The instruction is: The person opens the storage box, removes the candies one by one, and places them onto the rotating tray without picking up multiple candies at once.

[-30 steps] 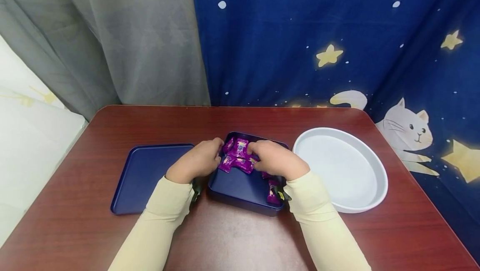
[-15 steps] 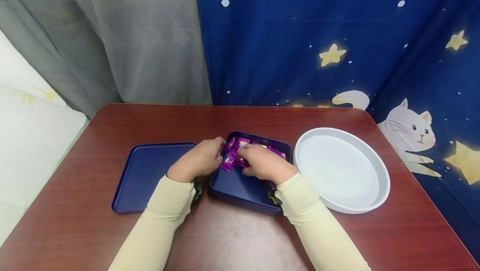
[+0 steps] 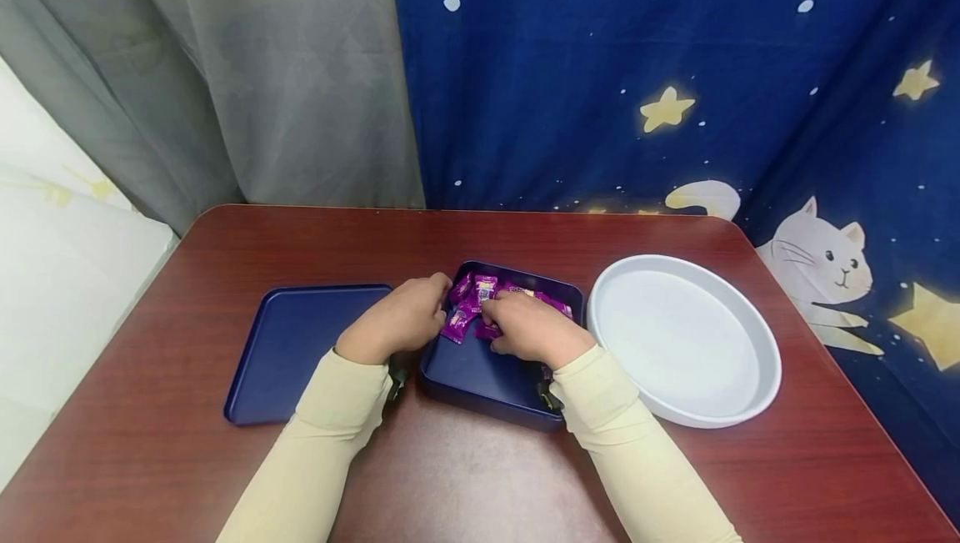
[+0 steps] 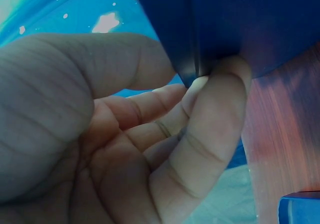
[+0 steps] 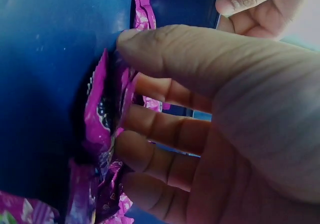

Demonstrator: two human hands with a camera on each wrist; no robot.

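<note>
A dark blue rectangular box (image 3: 480, 376) stands mid-table with several purple wrapped candies (image 3: 457, 324) inside, mostly toward its far side. The left hand (image 3: 401, 318) holds the box's left wall, its thumb and fingers on either side of the edge in the left wrist view. Inside the box, the right hand (image 3: 534, 328) is low among the candies. The right wrist view shows its thumb and fingers pinching a purple wrapped candy (image 5: 125, 86), beside another candy (image 5: 97, 116). From the head, the right hand hides part of the pile.
A flat dark blue lid (image 3: 300, 351) lies left of the box. To the right is a round white tray (image 3: 686, 343), close to the box's side. The reddish-brown table (image 3: 450, 476) reaches back to grey and blue curtains (image 3: 540, 93).
The right hand has moved left and slightly toward the person within the box, uncovering candies at the back right. The left hand keeps its hold on the box.
</note>
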